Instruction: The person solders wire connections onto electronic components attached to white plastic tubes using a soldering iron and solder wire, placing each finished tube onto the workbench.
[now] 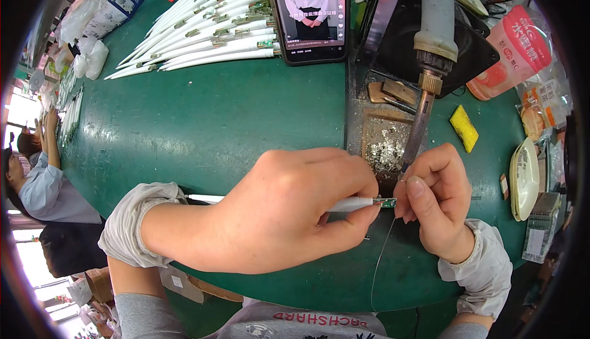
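My left hand (pixel 286 207) is closed around a slim white pen-like stick (pixel 351 204), which lies level and points right. A small green circuit board (pixel 387 202) sticks out of the stick's right end, close to my right fingertips. My right hand (pixel 437 198) pinches a thin silvery solder wire (pixel 379 259), whose length hangs toward the table's near edge. Just above the board, the tip of a mounted soldering iron (pixel 420 118) slants down and meets the fingers' upper side. Whether the tip touches the wire is too small to tell.
Many similar white sticks (pixel 215 41) lie fanned at the back left, beside a phone (pixel 312 16). Solder scraps fill a tray (pixel 369 131) under the iron. A yellow sponge (pixel 464 129), pink cup (pixel 513 53) and pale dish (pixel 523 179) stand right. Another person (pixel 52 188) works far left.
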Motion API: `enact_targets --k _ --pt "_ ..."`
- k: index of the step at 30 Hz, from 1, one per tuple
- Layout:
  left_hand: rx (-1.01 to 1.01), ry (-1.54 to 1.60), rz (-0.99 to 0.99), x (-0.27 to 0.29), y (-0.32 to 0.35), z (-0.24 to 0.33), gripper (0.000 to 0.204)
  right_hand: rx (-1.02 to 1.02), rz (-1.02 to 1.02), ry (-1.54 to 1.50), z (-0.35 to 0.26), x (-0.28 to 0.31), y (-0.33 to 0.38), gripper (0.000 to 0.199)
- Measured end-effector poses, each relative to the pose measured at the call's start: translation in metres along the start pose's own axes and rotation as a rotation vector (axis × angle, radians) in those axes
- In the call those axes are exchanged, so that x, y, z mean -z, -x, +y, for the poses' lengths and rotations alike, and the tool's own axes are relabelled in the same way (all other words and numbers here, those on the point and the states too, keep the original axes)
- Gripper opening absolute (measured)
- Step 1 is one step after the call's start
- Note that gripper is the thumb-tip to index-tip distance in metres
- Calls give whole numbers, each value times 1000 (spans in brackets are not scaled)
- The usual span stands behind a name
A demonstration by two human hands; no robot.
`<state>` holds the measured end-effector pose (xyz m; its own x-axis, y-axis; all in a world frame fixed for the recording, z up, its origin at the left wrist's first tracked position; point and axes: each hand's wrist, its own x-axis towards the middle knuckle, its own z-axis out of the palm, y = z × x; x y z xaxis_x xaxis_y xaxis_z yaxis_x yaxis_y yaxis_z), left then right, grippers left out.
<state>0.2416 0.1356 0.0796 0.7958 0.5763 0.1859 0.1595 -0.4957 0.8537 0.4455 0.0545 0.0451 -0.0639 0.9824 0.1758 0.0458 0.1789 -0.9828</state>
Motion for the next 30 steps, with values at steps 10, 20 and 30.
enact_targets --k 10,20,30 --pt "-91 5 11 -4 0 -3 14 -11 -10 1 2 2 -1 11" --pt "-259 -414 -95 -15 14 -24 17 -11 0 8 2 1 2 12" --pt "-83 -1187 324 71 -32 -79 19 -23 -4 50 4 1 1 12"
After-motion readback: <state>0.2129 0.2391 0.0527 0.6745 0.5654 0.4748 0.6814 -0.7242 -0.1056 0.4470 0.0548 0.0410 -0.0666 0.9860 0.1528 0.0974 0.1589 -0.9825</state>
